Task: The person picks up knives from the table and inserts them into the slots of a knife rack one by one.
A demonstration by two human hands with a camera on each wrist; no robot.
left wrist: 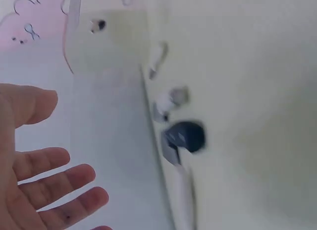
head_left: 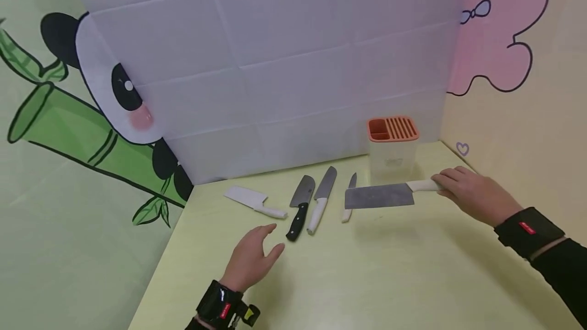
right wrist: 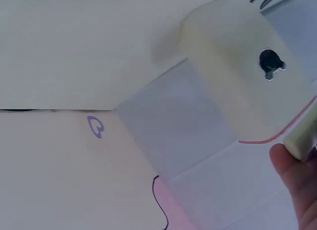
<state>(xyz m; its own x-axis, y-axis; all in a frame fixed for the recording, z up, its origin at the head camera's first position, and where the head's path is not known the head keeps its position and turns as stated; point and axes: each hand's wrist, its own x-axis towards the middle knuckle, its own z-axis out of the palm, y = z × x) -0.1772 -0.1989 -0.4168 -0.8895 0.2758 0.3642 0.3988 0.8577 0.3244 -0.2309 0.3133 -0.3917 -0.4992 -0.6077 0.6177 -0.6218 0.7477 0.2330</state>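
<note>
My right hand (head_left: 474,195) grips the pale handle of a broad-bladed cleaver (head_left: 379,196), raised over the table with its blade pointing left. In the right wrist view, the thumb lies against that handle (right wrist: 301,139); the blade is out of sight there. My left hand (head_left: 249,258) is spread above the table and holds nothing. Nearest to it lie a white cleaver (head_left: 270,212) and a black-handled knife (head_left: 298,221). Farther right are a white-handled knife (head_left: 317,214) and a small paring knife (head_left: 347,215), partly hidden behind the raised blade.
A knife holder (head_left: 392,162) with a clear-looking body and an orange slotted top stands at the back right of the pale yellow table (head_left: 348,279). Behind it hangs a creased white sheet (head_left: 284,85). Painted walls border the table on the left and right.
</note>
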